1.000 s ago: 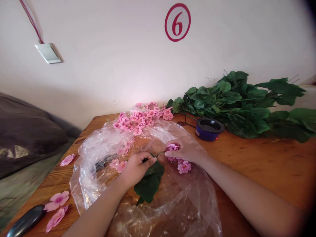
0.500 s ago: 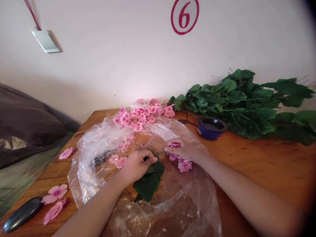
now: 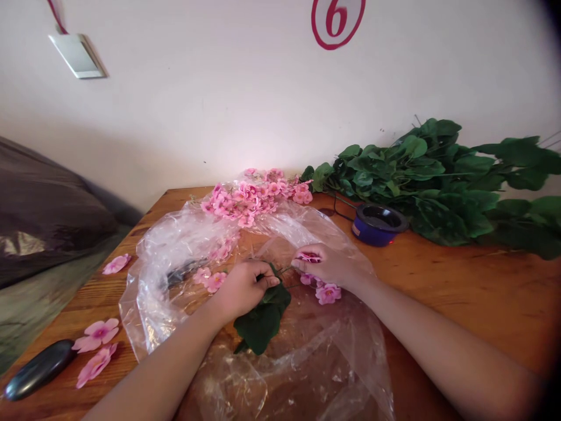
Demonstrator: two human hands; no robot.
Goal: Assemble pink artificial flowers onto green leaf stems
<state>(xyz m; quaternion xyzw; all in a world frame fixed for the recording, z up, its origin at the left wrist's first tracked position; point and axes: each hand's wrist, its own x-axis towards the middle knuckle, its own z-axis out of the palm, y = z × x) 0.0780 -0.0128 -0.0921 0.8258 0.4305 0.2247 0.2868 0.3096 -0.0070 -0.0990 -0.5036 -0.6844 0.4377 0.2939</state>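
Little has shifted at centre frame: the left hand [image 3: 243, 287] still pinches the green leaf sprig [image 3: 260, 320], and the right hand [image 3: 333, 268] stays closed on a pink blossom [image 3: 309, 256], both over the plastic bag [image 3: 307, 362].

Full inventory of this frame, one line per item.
table: 1, brown, centre
plastic sheet: 1, clear, spread mid-table
flower pile: 1, pink, far edge of sheet
loose flowers: 3, pink, table's left side
leafy stems: 1 heap, green, far right
pot: 1, blue, before the stems
oval object: 1, black, near-left corner
wall plate: 1, white, upper left
circled 6: 1, red, wall top
cushion: 1, dark, left
left hand: 1, pinching green leaf sprig
right hand: 1, gripping pink flower
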